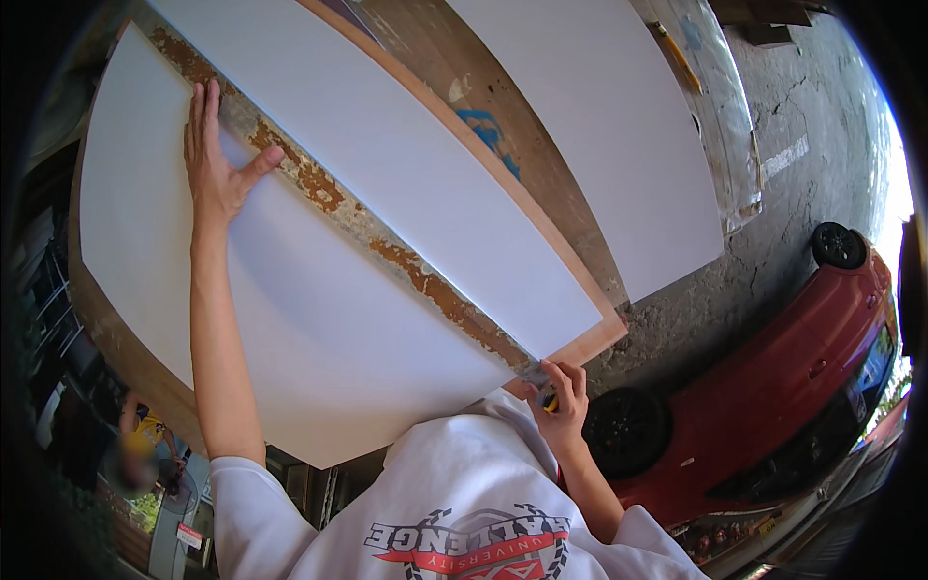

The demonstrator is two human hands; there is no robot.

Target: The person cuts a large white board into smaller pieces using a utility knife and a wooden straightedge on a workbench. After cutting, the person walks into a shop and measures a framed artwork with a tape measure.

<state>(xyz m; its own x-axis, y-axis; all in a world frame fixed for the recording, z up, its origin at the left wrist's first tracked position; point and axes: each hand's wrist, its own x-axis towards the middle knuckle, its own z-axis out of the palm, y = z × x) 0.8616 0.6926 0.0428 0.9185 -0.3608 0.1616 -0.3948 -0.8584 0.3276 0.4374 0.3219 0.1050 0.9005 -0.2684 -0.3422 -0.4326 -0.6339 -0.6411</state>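
Observation:
A long, worn straightedge strip (329, 188) with peeling brown and grey patches lies diagonally across a large white sheet (319, 300). My left hand (217, 169) rests on the strip near its far left end, fingers stretched and thumb apart, pressing flat. At the strip's near right end, my right hand (564, 401) is closed around a small yellow-and-black tool (549, 402) that looks like a utility knife. The fingers hide most of it, and no blade can be made out. The right fingertips are beside the strip's end, at the sheet's edge.
Beneath the sheet is a brown board (601, 333). Another white sheet (619, 145) lies farther right, with a yellow pencil-like stick (680, 58) near its edge. A red car (773, 387) stands on the right over concrete ground (696, 300). Another person (150, 430) is at lower left.

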